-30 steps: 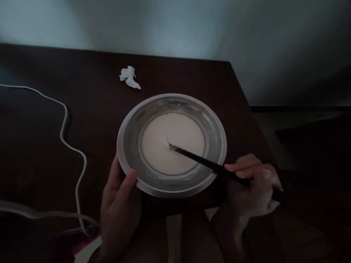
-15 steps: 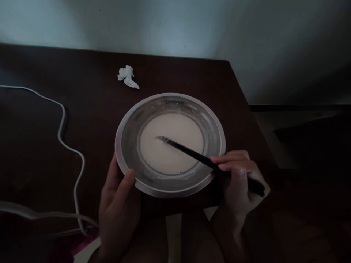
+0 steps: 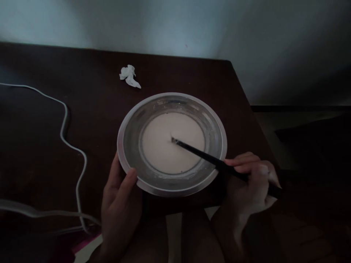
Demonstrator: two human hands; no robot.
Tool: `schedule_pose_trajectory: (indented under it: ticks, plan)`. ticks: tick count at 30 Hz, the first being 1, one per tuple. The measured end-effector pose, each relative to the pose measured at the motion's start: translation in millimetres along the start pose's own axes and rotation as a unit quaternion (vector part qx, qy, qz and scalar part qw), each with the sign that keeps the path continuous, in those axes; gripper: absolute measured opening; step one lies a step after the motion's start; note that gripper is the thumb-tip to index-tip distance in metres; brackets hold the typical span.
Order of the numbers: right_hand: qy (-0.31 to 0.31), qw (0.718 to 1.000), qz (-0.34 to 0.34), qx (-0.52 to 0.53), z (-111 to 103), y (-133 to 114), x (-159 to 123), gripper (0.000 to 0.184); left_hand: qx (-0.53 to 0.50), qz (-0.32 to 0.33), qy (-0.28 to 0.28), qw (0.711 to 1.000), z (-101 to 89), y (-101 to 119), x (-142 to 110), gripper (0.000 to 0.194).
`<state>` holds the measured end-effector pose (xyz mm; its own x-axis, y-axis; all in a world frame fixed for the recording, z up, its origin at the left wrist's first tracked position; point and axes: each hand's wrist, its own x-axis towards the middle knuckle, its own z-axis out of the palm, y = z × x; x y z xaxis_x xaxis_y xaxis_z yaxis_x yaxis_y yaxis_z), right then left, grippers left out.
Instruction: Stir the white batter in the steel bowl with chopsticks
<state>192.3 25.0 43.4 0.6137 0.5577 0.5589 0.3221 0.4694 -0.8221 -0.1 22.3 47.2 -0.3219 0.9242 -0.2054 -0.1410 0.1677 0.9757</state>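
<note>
A shallow steel bowl [image 3: 128, 138] holding pale white batter [image 3: 164, 146] stands on a dark wooden table [image 3: 82, 120] near its front edge. My left hand [image 3: 119, 204] grips the bowl's near-left rim, thumb over the edge. My right hand [image 3: 251, 186] is closed on a thin black stick [image 3: 208, 157]. The stick slants up-left over the right rim, and its tip rests in the batter near the bowl's middle.
A crumpled white tissue [image 3: 128, 76] lies behind the bowl. A white cable [image 3: 67, 142] snakes across the table's left side toward the front edge. The table's right edge runs just right of the bowl. A pale wall stands behind.
The stick's tip swept left across the batter and has come back to the centre. My right hand moved in toward the bowl, then back out to the right. My left hand stayed on the rim.
</note>
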Motion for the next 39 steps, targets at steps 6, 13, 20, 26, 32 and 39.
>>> schedule_pose_trajectory:
  ticks: [6, 13, 20, 26, 32, 39]
  plan:
    - [-0.03, 0.998, -0.048, -0.032, 2.5, 3.8, -0.6, 0.028, -0.007, -0.015, -0.014, 1.0, 4.8, 6.9, -7.4, 0.042]
    - [-0.037, 0.998, -0.058, 0.01, 0.0, 8.7, 3.5, 0.033, -0.019, 0.009, 0.007, 1.0, 2.0, 0.8, -2.7, 0.047]
    - [0.026, 0.998, -0.053, -0.008, 0.0, 11.4, 6.6, 0.035, -0.079, 0.036, -0.009, 0.996, 8.3, -6.3, -0.9, 0.031]
    - [-0.096, 0.993, -0.069, -0.012, -1.7, 13.0, 6.7, 0.031, -0.089, 0.044, -0.007, 0.995, 11.8, -9.0, 0.2, 0.047]
    - [0.035, 0.999, -0.027, 0.002, -1.1, 12.4, 9.0, 0.035, -0.078, 0.051, -0.016, 0.996, 7.7, -15.5, 2.7, 0.056]
    - [-0.127, 0.99, -0.065, 0.005, -5.5, 11.1, 9.7, 0.033, -0.026, 0.07, -0.019, 0.997, 4.9, -15.3, 3.6, 0.056]
